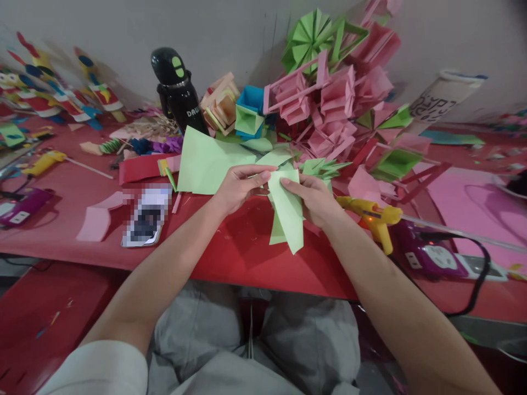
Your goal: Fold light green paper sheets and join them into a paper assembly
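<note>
Both my hands hold a folded light green paper piece above the front of the red table. My left hand pinches its upper left edge with thumb and fingers closed. My right hand grips its right side, fingers curled around the paper. The paper's lower point hangs down toward the table. A larger light green sheet lies flat just behind my left hand.
A yellow glue gun lies right of my right hand, beside a purple power strip with a black cable. A phone lies to the left. Behind stand a black bottle and a heap of pink and green paper shapes.
</note>
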A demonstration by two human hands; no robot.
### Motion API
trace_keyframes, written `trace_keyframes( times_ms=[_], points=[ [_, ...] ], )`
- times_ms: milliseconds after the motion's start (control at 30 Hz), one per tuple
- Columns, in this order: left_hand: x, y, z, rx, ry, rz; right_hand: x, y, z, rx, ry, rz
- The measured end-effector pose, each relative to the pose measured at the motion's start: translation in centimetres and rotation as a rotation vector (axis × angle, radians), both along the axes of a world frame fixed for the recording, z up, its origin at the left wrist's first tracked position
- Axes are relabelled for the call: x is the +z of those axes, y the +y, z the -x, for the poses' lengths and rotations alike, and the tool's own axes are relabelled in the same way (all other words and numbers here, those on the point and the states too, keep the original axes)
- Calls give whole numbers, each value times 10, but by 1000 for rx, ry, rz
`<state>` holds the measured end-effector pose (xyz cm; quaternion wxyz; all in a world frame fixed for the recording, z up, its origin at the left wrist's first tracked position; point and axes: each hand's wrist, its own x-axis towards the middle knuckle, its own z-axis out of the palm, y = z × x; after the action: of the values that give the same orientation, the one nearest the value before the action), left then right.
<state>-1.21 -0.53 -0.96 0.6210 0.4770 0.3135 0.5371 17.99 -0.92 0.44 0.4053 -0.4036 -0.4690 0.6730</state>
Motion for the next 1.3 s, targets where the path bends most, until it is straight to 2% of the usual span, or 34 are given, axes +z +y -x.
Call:
trace_keyframes(
  times_ms=[700, 967, 1300],
  points=[
    [2, -1, 1, 45, 65, -1, 0, 1, 0, -36, -2, -8],
    [2, 1, 2, 96, 112, 5, -13, 6, -1, -145, -106, -150],
    [0, 2, 3, 128, 177, 18, -14, 5, -1, -136, -156, -130]
  ],
)
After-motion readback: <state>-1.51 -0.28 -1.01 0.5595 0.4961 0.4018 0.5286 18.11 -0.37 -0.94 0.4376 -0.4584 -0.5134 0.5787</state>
